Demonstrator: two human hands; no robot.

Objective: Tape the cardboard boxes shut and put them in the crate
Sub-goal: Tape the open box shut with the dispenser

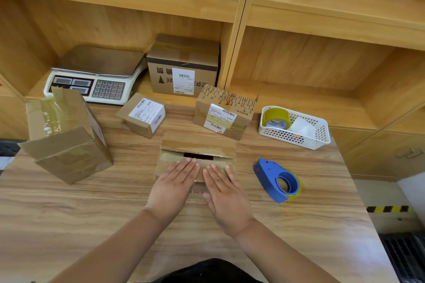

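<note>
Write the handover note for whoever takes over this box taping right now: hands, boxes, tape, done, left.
Left hand and right hand: both flat, fingers straight, pressing the near flap of the middle box.
Middle box: on the table, dark gap between its flaps, not sealed.
Blue tape dispenser: lying right of it, untouched.
Other boxes: tall box at left, flap up; small labelled box and patterned box behind; shelf box by the scale.
Done: flaps nearly closed. Crate not in view.
Left: tape the seam, do the rest, crate them all.
</note>
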